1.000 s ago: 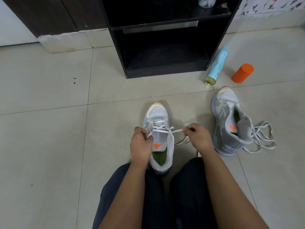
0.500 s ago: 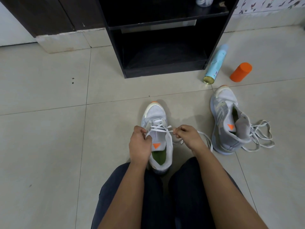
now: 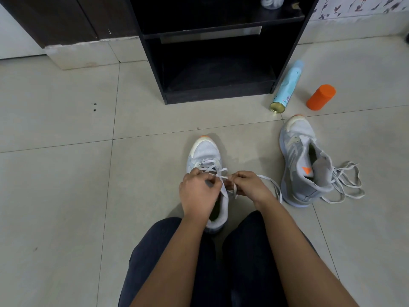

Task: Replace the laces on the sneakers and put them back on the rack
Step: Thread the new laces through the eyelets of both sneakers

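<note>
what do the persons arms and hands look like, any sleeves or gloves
No sleeves show in view. The left hand and right hand wear no gloves, and no rings, watch or bands are visible. Dark trousers cover the legs.

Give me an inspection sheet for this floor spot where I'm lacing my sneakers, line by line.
Surface: pale tiled floor, a few small dark specks.
Job's things: near sneaker upright between the knees, lace partly threaded; second sneaker tipped sideways on the right, its loose laces spread on the floor; black rack stands ahead.
Clutter: light blue spray can lying down beside the rack; orange cylinder near it.
Hands: left hand and right hand both pinch the lace over the near sneaker.
Cables: nothing seen.
Surroundings: dark wooden panel behind left; floral wall behind right.
</note>
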Tool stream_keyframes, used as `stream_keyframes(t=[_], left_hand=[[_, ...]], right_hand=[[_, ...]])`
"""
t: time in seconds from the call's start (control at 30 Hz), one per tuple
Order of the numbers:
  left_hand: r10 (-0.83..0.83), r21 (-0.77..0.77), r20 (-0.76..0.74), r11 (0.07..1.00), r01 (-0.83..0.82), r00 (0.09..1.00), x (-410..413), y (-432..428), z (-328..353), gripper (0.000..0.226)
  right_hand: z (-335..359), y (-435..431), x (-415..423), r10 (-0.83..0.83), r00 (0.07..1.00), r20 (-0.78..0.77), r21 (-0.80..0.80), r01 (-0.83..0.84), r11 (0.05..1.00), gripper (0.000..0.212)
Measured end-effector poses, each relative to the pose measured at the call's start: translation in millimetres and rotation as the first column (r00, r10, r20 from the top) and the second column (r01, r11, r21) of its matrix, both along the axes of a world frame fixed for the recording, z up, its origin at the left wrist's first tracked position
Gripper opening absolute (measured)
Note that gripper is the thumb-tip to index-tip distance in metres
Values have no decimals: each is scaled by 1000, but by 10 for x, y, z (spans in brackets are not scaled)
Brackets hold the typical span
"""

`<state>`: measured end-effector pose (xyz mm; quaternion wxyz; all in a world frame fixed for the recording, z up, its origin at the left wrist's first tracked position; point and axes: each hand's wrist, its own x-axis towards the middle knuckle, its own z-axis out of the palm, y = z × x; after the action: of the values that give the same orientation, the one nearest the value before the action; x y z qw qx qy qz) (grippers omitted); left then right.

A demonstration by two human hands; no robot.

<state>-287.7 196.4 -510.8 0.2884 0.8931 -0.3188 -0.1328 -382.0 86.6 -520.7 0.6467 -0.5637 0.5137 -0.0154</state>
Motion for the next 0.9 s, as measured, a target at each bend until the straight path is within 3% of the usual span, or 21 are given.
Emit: stream_keyframes(t=[0.13, 0.23, 0.37, 0.47, 0.6, 0.73, 0.9], left_hand=[[11, -23, -77, 1000, -13, 997, 16, 14, -16, 14], [98, -114, -117, 987, -112, 988, 38, 17, 4, 19], [192, -251, -239, 935, -252, 952, 157, 47, -15, 12], [136, -279, -228, 940, -198, 964, 178, 54, -56, 19], [-12, -188, -152, 982, -17, 988, 111, -5, -99, 24], [-150, -226, -139, 967, 116, 979, 33, -45, -112, 51], [-137, -277, -165, 957, 88, 977, 69, -22, -118, 25]], right_hand=[[29, 21, 0, 9, 1000, -9, 1, -9, 1000, 18], [89, 51, 48, 41, 998, -38, -13, -42, 999, 28], [220, 80, 143, -120, 990, 72, 107, 112, 988, 17], [332, 123, 171, -162, 977, 137, 195, 134, 972, 20], [440, 179, 185, -110, 974, 197, 191, 72, 979, 29], [478, 240, 202, -196, 936, 293, 143, 160, 977, 27], [512, 217, 139, -242, 908, 342, 115, 216, 970, 26]])
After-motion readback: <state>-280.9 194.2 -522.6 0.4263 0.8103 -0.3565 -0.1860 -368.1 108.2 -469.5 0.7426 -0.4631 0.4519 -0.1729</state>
